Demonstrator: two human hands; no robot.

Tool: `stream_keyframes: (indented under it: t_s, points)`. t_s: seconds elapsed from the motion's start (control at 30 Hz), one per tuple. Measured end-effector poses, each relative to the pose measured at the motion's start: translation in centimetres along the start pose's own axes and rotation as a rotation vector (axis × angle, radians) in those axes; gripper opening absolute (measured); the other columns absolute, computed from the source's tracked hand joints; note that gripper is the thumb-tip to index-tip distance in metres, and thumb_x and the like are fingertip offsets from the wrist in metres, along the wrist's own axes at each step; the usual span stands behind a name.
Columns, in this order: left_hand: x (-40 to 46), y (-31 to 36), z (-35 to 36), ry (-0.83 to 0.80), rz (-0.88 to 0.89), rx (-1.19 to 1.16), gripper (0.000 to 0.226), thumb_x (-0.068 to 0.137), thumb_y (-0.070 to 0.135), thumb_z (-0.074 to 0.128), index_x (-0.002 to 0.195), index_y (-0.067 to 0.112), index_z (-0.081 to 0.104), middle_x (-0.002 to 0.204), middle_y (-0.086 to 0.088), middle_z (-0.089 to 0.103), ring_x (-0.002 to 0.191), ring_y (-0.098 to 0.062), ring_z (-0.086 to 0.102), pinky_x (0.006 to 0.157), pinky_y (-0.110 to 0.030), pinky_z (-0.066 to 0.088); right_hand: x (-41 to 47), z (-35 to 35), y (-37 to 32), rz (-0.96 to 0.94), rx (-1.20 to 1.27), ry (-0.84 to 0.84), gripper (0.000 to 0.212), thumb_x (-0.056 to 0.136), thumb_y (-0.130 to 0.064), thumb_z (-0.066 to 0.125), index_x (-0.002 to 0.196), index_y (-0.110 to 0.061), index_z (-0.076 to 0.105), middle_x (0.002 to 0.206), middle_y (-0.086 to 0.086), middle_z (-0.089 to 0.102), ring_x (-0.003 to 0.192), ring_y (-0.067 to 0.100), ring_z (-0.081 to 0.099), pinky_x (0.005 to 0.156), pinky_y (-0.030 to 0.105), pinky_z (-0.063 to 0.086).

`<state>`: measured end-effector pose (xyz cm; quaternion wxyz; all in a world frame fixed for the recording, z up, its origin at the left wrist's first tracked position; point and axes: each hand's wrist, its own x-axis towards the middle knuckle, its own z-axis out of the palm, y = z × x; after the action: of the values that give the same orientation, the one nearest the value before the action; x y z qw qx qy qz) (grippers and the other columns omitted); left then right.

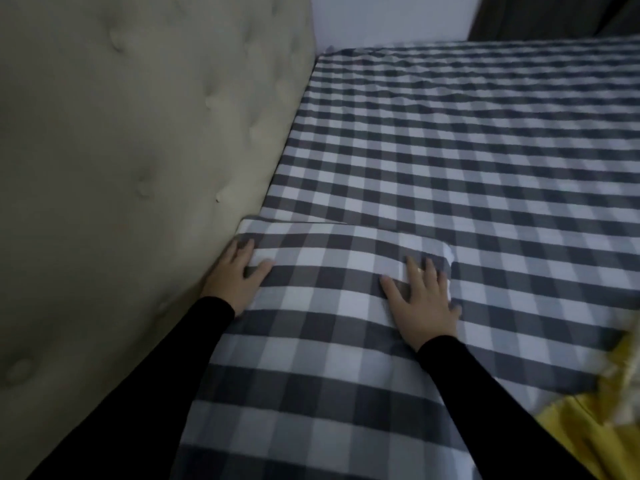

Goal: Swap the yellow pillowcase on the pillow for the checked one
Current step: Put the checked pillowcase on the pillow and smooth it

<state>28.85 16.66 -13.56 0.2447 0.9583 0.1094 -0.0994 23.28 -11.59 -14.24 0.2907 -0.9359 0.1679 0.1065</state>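
Both hands, left hand (238, 275) and right hand (425, 299), press flat, released, on the checked pillow (311, 341); its long axis runs 6-to-12 o'clock; yellow pillowcase (595, 431) at 4.

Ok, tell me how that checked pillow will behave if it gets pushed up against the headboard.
The checked pillow looks soft: it seems to dent under the right hand, so it would likely squash, not slide stiffly. Its cover wrinkles near the left hand, so the fabric may bunch. It probably drags on the checked sheet.
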Motion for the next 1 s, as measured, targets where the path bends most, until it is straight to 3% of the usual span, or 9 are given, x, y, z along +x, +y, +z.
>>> stream_keyframes:
  t_s: [0.07, 0.17, 0.27, 0.37, 0.53, 0.67, 0.77, 0.83, 1.0]
  points:
    - [-3.7, -0.3, -0.8, 0.036, -0.013, 0.000, 0.069, 0.094, 0.057, 0.038, 0.152, 0.024, 0.021, 0.162, -0.001, 0.009, 0.146, -0.021, 0.014, 0.120, -0.042, 0.012, -3.4, -0.5, -0.6, 0.030, 0.021, -0.003, 0.069, 0.091, -0.063, 0.026, 0.150, -0.034, 0.006, 0.161, 0.000, -0.003, 0.147, 0.025, -0.005, 0.113, 0.063, 0.005]
    - [-11.1, 0.2, -1.4, 0.098, 0.140, 0.178, 0.076, 0.087, 0.069, 0.033, 0.151, 0.030, 0.019, 0.161, 0.002, 0.005, 0.147, -0.021, 0.008, 0.119, -0.050, 0.012, -10.6, 0.0, -2.2, -0.206, 0.007, 0.024, 0.071, 0.086, -0.071, 0.017, 0.149, -0.040, 0.003, 0.157, -0.005, -0.012, 0.146, 0.025, -0.013, 0.113, 0.058, -0.005]
    - [-17.2, -0.7, 0.0, -0.063, 0.208, 0.306, 0.100, 0.062, 0.091, 0.006, 0.150, 0.042, 0.002, 0.161, 0.007, -0.009, 0.148, -0.016, -0.003, 0.118, -0.046, 0.004, -15.4, 2.3, -2.2, -0.406, -0.168, -0.102, 0.071, 0.083, -0.076, 0.018, 0.145, -0.050, -0.006, 0.149, -0.014, -0.029, 0.144, 0.021, -0.023, 0.111, 0.061, -0.005]
    - [-17.8, -3.2, 0.8, -0.069, 0.099, 0.217, 0.106, 0.058, 0.095, 0.013, 0.150, 0.043, 0.000, 0.161, 0.006, -0.009, 0.148, -0.017, -0.001, 0.119, -0.044, 0.005, -16.0, 3.7, -0.3, -0.283, -0.152, -0.078, 0.081, 0.075, -0.082, 0.015, 0.145, -0.049, -0.009, 0.152, -0.013, -0.029, 0.145, 0.020, -0.021, 0.113, 0.061, -0.002]
    - [-19.5, -6.8, 0.3, 0.022, -0.084, -0.186, 0.086, 0.084, 0.067, 0.050, 0.152, 0.030, 0.014, 0.161, 0.002, 0.012, 0.145, -0.019, 0.017, 0.118, -0.032, 0.011, -18.3, 4.3, 3.0, -0.047, -0.005, -0.023, 0.083, 0.080, -0.079, 0.028, 0.148, -0.044, -0.005, 0.159, -0.008, -0.016, 0.147, 0.022, -0.013, 0.115, 0.055, 0.002]
    - [-23.7, -9.4, -0.1, -0.007, -0.158, -0.439, 0.070, 0.093, 0.056, 0.045, 0.152, 0.031, 0.017, 0.157, 0.005, 0.024, 0.142, -0.017, 0.024, 0.109, -0.024, 0.011, -21.6, 4.7, 5.5, 0.079, 0.137, -0.034, 0.082, 0.083, -0.073, 0.035, 0.150, -0.039, 0.001, 0.160, -0.005, -0.008, 0.147, 0.025, -0.002, 0.117, 0.051, 0.008]
    - [-26.9, -9.9, -0.7, 0.075, -0.176, -0.372, 0.069, 0.093, 0.060, 0.037, 0.151, 0.026, 0.024, 0.156, 0.000, 0.029, 0.141, -0.022, 0.028, 0.112, -0.029, 0.015, -24.7, 4.2, 6.6, 0.209, 0.255, -0.063, 0.078, 0.087, -0.068, 0.036, 0.150, -0.038, 0.003, 0.161, -0.003, -0.002, 0.147, 0.027, 0.004, 0.114, 0.056, 0.008]
    - [-29.9, -9.5, -0.3, 0.169, -0.076, -0.235, 0.076, 0.087, 0.067, 0.034, 0.150, 0.025, 0.027, 0.155, -0.002, 0.030, 0.141, -0.024, 0.029, 0.116, -0.043, 0.022, -27.7, 4.2, 6.9, 0.158, 0.219, -0.015, 0.075, 0.089, -0.067, 0.032, 0.151, -0.034, 0.004, 0.161, -0.002, -0.003, 0.147, 0.027, 0.000, 0.113, 0.058, 0.004]
    - [-36.6, -9.8, 3.3, 0.107, 0.027, 0.084, 0.091, 0.075, 0.084, 0.024, 0.152, 0.037, 0.008, 0.161, -0.001, 0.008, 0.146, -0.023, 0.013, 0.116, -0.051, 0.012, -32.7, 6.0, 8.3, 0.075, 0.214, -0.059, 0.074, 0.085, -0.072, 0.032, 0.148, -0.045, 0.003, 0.160, -0.010, -0.009, 0.147, 0.020, -0.004, 0.113, 0.057, 0.010]
